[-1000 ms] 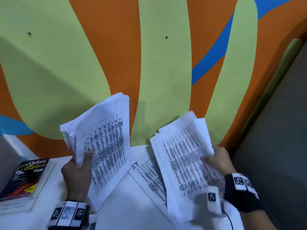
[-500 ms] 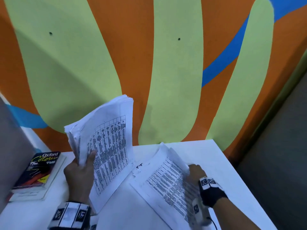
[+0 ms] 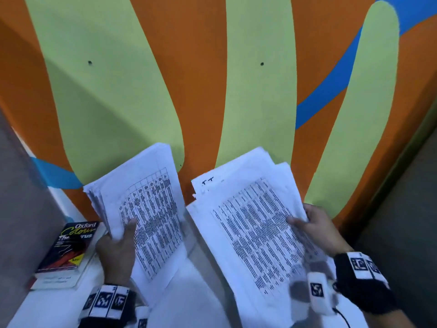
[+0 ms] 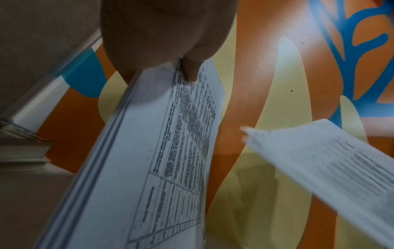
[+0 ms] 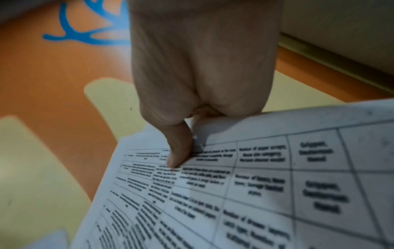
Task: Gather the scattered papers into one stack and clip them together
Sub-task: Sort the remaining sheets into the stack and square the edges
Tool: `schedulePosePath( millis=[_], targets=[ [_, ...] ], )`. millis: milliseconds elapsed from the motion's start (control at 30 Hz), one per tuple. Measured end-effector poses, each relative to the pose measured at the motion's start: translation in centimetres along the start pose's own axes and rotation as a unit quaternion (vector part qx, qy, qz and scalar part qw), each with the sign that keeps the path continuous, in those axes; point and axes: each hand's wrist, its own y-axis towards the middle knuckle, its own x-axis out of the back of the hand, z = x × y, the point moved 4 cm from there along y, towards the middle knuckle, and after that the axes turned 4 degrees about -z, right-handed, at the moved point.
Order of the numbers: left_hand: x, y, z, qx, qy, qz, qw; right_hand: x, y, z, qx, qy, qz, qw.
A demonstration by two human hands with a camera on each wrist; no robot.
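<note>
The left hand [image 3: 117,254] grips a thick stack of papers [image 3: 146,209], thumb on the printed top sheet, raised above the tabletop [image 3: 201,292]. The right hand [image 3: 319,229] pinches a second bundle of papers [image 3: 250,223] just right of it. A book [image 3: 68,247] lies far left.

Looks like a classroom or a study corner in a school or office; a wall [image 3: 255,95] painted in bold orange with pale green leaf shapes and blue bands; a white counter [image 3: 208,292] pushed against it; an Oxford colour thesaurus [image 3: 71,247] lying on another book at the counter's left edge; sheaves of printed papers [image 3: 250,223] covered in tables of text; a grey partition [image 3: 21,221] at the left.
</note>
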Motion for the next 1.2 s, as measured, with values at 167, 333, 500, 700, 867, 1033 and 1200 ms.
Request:
schedulePosePath(
  millis=[167,333,500,700,867,1033,1200],
  targets=[
    [-2.9,-2.2,-1.9,0.026,-0.008,0.076,0.997,-3.0,-0.2,1.6,-0.064,0.199,0.014,0.978],
    [-5.2,-3.9,0.2,0.126,-0.044,0.237,0.962,-7.5,-0.1,-0.2,-0.099,0.168,0.072,0.978],
    [-5.9,-5.9,1.3,0.212,-0.07,0.341,0.913,-9.7,-0.7,-1.3,-0.116,0.157,0.114,0.974],
    [-6.3,-6.5,-0.6,0.141,-0.117,0.294,0.938,-9.2,-1.6,2.4,-0.003,0.149,-0.066,0.987],
    [-5.9,-5.7,-4.9,-0.036,-0.113,0.209,0.971,-8.3,-2.3,6.2,0.125,0.162,-0.143,0.968],
    [-5.8,-5.7,-4.1,-0.071,-0.092,0.228,0.967,-8.4,-1.7,4.2,0.096,0.189,-0.038,0.976],
    [-6.1,-6.7,-2.9,-0.093,-0.056,0.204,0.973,-8.8,-2.5,3.0,0.075,0.163,-0.028,0.983]
  ],
)
